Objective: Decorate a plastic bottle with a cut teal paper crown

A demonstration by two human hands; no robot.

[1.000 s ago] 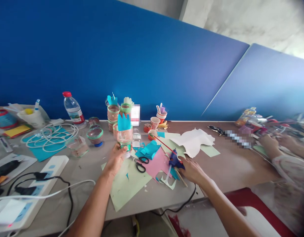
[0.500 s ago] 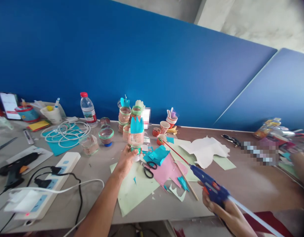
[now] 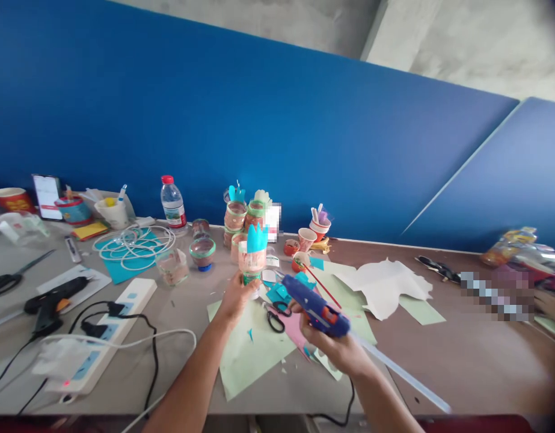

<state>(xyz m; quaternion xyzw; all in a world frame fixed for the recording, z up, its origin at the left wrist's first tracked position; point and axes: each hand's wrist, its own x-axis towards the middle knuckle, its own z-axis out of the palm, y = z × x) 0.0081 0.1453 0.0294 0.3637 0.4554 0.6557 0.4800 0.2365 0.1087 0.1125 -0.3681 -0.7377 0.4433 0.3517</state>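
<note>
the left hand (image 3: 237,299) is closed around the narrow lower part of a clear and pink jar (image 3: 251,260), with a pointed blue paper crown (image 3: 257,239) standing up from it. the jar's long axis is close to upright, and it sits over the middle of the tabletop (image 3: 193,367), left of the glue gun (image 3: 315,305) and a little farther from the front edge. whether its base touches the tabletop, i cannot tell.

the right hand (image 3: 343,353) grips the glue gun by its handle, above the paper scraps. the gun's long axis slants: the nozzle end points away and leftward, toward the jar's side, while a pale glue stick (image 3: 403,371) runs out of the back toward the front edge, on the right. between nozzle and jar there is a small gap, with no contact visible. the left hand is the nearer one, already on the jar; the right hand is apart from it.

the scissors (image 3: 276,322) lie just below that gap, beside a pale green sheet (image 3: 248,361), and stacked jars (image 3: 235,216) stand behind the held one, nearer the far edge by the blue partition (image 3: 259,120)
</note>
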